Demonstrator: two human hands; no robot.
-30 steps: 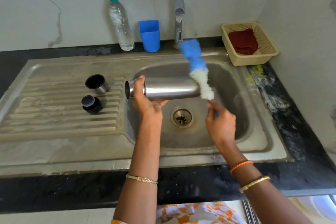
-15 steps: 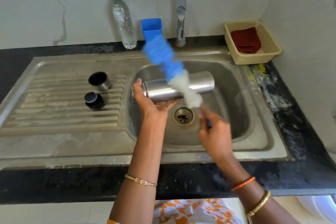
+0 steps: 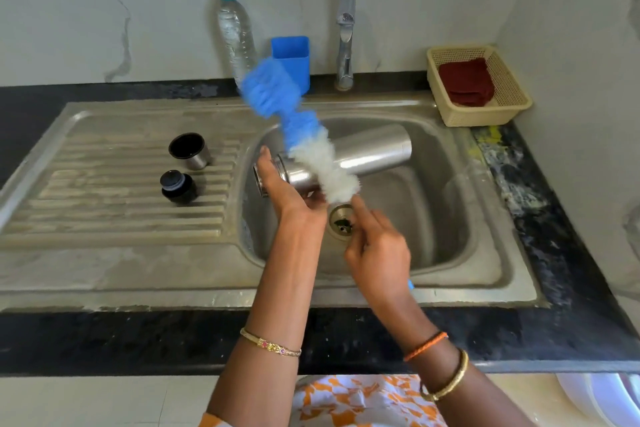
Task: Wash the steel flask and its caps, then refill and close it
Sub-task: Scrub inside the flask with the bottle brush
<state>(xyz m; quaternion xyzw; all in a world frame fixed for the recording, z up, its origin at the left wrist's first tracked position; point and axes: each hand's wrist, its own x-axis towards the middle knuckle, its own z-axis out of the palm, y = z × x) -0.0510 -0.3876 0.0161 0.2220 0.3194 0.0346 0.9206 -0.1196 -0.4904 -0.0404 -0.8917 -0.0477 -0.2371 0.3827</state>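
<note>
While the steel flask [image 3: 346, 158] is held on its side over the sink basin [image 3: 450, 218], its open mouth is pointed left and its base is now tipped slightly up toward the back right, where a second ago it lay level. It is gripped near the neck by the left hand [image 3: 291, 194], whose fingers are curled under the body with the thumb over the top. A bottle brush [image 3: 294, 128], blue at the tip and white lower down, is held by its handle in the right hand [image 3: 377, 246], whose fingers are closed around it. Over the last second the brush has been swung leftward across the flask, from the base end toward the mouth; it is blurred by that motion and now crosses in front of the flask's middle. This is judged to be the brush being lined up for the flask's opening, so the inside scrub is not yet begun.

On the ribbed draining board [image 3: 104, 184] to the left, the steel cup cap [image 3: 189, 151] and the black stopper cap [image 3: 178, 187] are set apart from the flask, unmoved. Behind the sink are seen a plastic water bottle [image 3: 235, 31], a blue tumbler [image 3: 292, 59] and the tap [image 3: 346, 31], from which no water is seen running. A basket [image 3: 481, 114] with a dark red cloth [image 3: 467, 81] is placed at the right.
</note>
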